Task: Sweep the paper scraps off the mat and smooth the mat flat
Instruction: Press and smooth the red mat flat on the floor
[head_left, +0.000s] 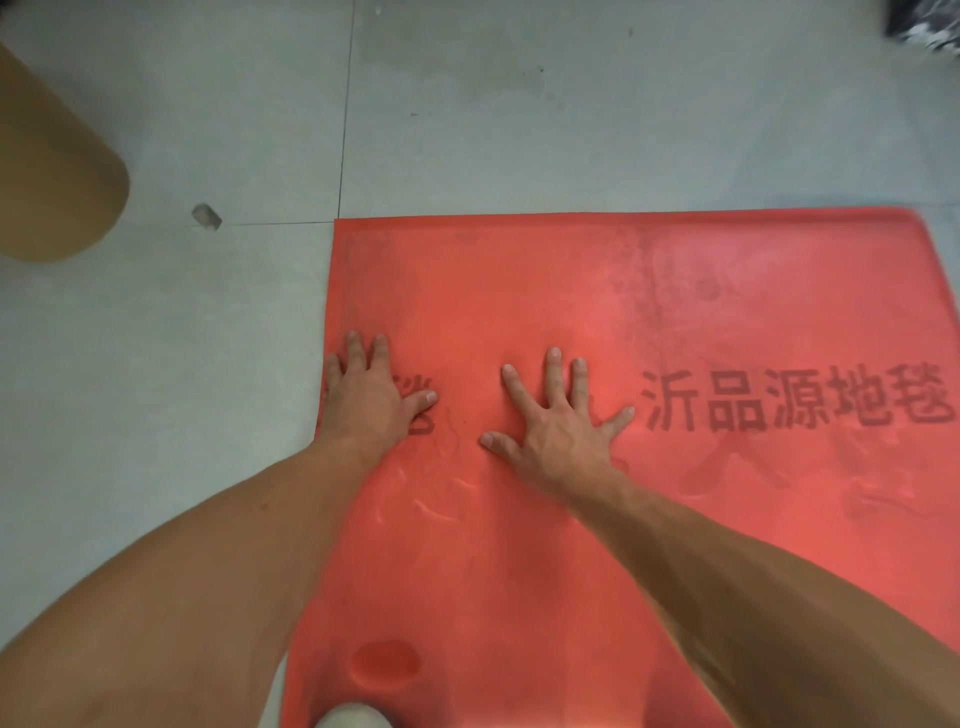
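Mat (571, 291) lies under both hands' flat, spread fingers (553, 371), holding nothing.

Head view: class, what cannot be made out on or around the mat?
Head view:
Mat: right and near edges cut off by the frame.
Printed characters: leftmost covered by the left hand.
Dark object, top right: mostly cut off.
Grey fleck on floor: too small to identify.

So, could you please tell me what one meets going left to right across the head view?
The brown cardboard roll, small scrap on the floor, left hand, right hand, printed characters on the mat.
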